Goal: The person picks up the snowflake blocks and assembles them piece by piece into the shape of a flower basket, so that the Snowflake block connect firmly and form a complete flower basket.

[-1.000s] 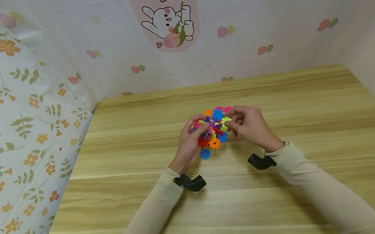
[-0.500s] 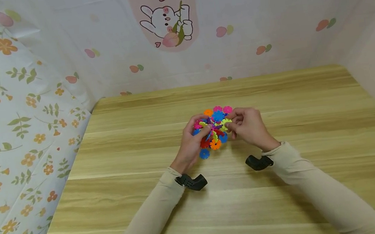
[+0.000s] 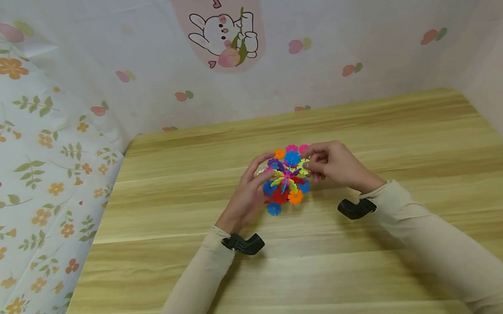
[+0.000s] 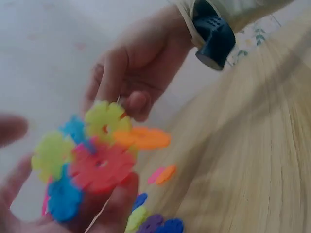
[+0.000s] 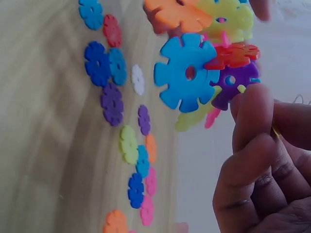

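Note:
A many-coloured cluster of interlocking snowflake discs is held up over the middle of the table. My left hand holds it from the left, thumb in front and fingers around its lower side. In the left wrist view, a red disc faces the camera, with a finger right under it. My right hand is at the cluster's right side, pinching a yellow-green disc between thumb and forefinger. From the right wrist, only a thin yellow edge of that disc shows past the fingertips, beside a purple disc of the cluster.
Several loose discs lie on the wooden table below and behind the cluster, among them a blue disc, an orange disc and a white disc. A printed curtain hangs behind the table.
The left hand has shifted slightly left and its thumb has drawn back, showing more of the cluster, which has turned a little. The right hand keeps pinching the yellow-green disc.

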Available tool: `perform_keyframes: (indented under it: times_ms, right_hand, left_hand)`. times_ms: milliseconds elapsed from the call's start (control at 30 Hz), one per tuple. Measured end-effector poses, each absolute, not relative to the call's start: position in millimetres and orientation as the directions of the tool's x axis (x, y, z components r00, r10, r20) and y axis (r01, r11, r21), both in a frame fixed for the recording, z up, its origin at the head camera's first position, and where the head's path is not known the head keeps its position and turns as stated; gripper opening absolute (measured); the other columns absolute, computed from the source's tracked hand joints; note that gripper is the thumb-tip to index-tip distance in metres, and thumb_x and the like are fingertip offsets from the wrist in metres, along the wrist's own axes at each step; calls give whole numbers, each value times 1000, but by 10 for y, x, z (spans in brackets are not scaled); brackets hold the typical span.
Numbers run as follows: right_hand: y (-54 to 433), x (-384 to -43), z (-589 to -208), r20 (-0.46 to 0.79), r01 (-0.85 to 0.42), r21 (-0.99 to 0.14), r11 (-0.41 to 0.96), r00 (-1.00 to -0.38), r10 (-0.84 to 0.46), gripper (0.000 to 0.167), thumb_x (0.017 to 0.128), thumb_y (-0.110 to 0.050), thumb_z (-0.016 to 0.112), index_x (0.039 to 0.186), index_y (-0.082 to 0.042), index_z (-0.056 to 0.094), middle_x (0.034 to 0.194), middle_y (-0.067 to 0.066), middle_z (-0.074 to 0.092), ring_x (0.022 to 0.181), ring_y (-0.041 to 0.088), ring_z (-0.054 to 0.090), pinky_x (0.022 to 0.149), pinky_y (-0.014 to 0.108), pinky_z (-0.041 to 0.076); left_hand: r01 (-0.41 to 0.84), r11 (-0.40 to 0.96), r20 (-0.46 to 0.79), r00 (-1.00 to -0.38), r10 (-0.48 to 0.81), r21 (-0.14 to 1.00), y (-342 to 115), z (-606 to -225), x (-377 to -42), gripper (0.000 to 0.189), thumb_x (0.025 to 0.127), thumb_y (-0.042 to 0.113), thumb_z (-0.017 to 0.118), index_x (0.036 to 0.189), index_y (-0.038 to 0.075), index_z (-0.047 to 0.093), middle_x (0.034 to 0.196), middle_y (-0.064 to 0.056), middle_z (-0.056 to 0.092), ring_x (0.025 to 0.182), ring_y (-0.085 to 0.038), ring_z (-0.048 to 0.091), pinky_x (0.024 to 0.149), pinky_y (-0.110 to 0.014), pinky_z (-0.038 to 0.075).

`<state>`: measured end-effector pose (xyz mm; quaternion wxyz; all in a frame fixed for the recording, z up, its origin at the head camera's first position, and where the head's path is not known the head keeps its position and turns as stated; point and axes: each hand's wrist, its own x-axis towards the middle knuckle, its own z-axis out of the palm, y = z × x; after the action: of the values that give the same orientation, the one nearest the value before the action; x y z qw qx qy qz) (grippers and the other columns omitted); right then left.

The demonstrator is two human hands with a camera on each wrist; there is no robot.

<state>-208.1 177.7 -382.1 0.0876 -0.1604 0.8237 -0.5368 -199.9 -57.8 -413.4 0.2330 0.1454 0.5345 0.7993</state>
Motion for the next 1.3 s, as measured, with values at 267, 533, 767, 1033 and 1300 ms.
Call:
perform_keyframes:
  times_ms: [267, 533, 767, 1033, 1300]
  right_hand:
    - [1827, -2211, -3654, -34, -158, -891, 425, -912, -409, 19, 95, -13, 54, 109, -4, 64, 71, 19, 58, 57, 30, 52, 52, 33, 48]
    - [1775, -2291, -3606, -22, -204, -889, 410, -875, -484, 26, 97, -22, 50, 115, -9, 64, 72, 16, 59, 59, 34, 53, 54, 43, 49]
    - [1949, -2376, -3856, -9, -256, -735, 628, -923, -386, 22, 95, -16, 55, 108, -2, 65, 80, 13, 62, 61, 31, 54, 54, 37, 47]
    - [2030, -2366, -4124, -64, -337, -342, 877, -923, -380, 23, 79, -9, 69, 101, -5, 68, 91, 13, 64, 83, 29, 55, 76, 45, 47]
    - [2013, -2383, -4157, -82, -355, -399, 845, -904, -419, 23, 73, -4, 74, 91, -4, 58, 78, 5, 54, 74, 24, 48, 68, 38, 44]
  left_hand:
    - [-274, -310, 31, -702, 712, 910, -669, -4132, -2001, 39, 95, 14, 50, 133, 8, 47, 135, -20, 40, 105, -34, 56, 89, -52, 44]
    - [-236, -352, 22, -804, 595, 906, -593, -4163, -1967, 28, 95, 10, 53, 122, 4, 56, 114, -16, 56, 90, -25, 61, 75, -32, 52]
    - [-210, -345, -10, -865, 501, 915, -605, -4190, -1950, 21, 93, 12, 58, 112, 5, 62, 120, -14, 49, 89, -24, 59, 76, -35, 52]
    - [-211, -376, -2, -874, 486, 902, -601, -4234, -1946, 21, 92, 13, 60, 111, 4, 62, 110, -13, 55, 87, -22, 60, 75, -36, 53]
    - [-221, -416, 3, -881, 473, 882, -588, -4220, -1945, 15, 93, 13, 58, 107, 7, 62, 104, -10, 55, 84, -20, 58, 72, -31, 52]
